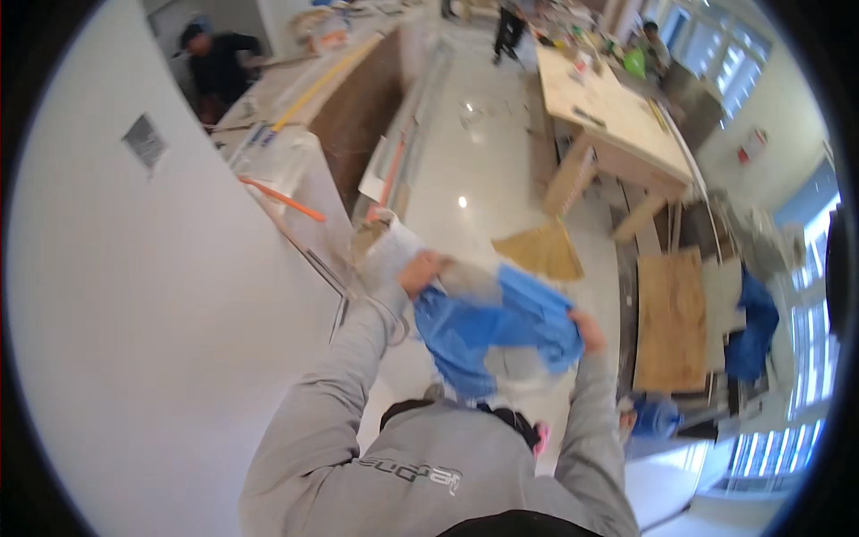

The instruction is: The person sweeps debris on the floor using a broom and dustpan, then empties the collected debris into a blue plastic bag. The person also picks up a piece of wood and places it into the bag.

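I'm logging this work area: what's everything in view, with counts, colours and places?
crumpled sheet: one, blue and whitish, centre
tan sheet: one, tan, on the floor
table: one, pale wood, upper right
counter: one, brown, upper left
yellow strip: one, yellow, on the counter
orange strips: two, orange, left of centre
board: one, light brown, right
blue bottle: one, blue, lower right
blue covering: one, blue, far right
other people: three, mostly dark clothing, background
small clutter: many, mixed colours, background
sleeves: two, grey, lower centre
left hand: one, bare, gripping the crumpled sheet
right hand: one, bare, gripping the crumpled sheet
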